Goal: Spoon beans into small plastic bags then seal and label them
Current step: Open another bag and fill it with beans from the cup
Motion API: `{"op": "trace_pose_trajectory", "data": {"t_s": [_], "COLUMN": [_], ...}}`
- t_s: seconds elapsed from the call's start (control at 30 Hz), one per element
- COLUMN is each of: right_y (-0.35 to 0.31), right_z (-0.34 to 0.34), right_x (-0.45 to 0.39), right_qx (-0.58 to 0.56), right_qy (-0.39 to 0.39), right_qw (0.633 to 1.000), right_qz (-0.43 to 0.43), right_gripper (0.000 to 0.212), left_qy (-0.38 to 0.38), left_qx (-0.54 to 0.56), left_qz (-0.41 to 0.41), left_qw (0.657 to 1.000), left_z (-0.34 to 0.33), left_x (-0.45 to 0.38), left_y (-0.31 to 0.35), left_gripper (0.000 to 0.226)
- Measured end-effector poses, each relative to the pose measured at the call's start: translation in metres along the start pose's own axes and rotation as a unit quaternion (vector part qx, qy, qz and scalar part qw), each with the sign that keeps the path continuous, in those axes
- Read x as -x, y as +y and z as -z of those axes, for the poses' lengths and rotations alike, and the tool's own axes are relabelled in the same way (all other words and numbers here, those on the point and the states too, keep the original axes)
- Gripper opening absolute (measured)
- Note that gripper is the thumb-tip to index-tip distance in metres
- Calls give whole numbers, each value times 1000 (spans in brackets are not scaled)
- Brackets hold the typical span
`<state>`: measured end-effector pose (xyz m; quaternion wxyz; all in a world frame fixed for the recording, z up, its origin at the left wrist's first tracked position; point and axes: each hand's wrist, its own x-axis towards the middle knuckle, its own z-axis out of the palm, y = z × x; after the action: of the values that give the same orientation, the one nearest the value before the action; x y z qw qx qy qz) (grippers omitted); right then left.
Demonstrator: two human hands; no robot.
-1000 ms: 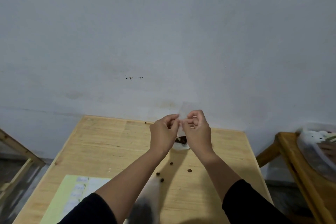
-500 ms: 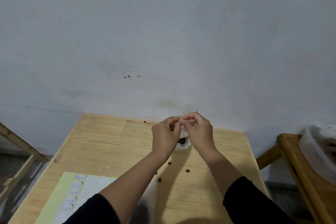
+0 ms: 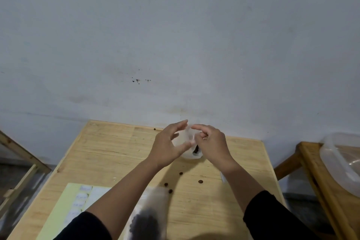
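Nearest, loose beans (image 3: 181, 173) dot the tabletop (image 3: 109, 148); beyond, left hand (image 3: 169, 145) and right hand (image 3: 211, 142) pinch the small bag (image 3: 188, 149) (beans inside) above it. Press its seal evenly across, I'd judge.

Dim, flat light fills the room, greyish on the wall (image 3: 175, 35). Soft shadows of the forearms fall on the wooden table (image 3: 109, 148), toward its near edge. The bag of beans (image 3: 146, 218) at that near edge is smeared with blur. Table edges bow from wide-angle distortion.
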<state>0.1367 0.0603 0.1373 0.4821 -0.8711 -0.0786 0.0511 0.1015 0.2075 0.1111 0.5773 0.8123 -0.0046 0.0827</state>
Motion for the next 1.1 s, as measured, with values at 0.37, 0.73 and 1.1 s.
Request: {"op": "trace_pose_trajectory", "data": {"t_s": [0.37,0.73,1.1], "right_y": [-2,84,170], "right_z": [-5,-12,-32], "right_x": [5,-3,9], "right_qx": [37,18,169], "right_qy": [-107,120,116], "right_qw": [993,990,955], "right_qz": [34,-75,-216], "right_gripper": [38,20,27], "left_qy": [-97,18,47], "left_qx": [-175,-161,-146], "left_qz": [-101,8,49], "left_qw": [975,987,987], "left_z": [8,4,-11], "left_x": [3,14,11], "left_y": [-40,-65,-76], "left_gripper": [106,90,96]}}
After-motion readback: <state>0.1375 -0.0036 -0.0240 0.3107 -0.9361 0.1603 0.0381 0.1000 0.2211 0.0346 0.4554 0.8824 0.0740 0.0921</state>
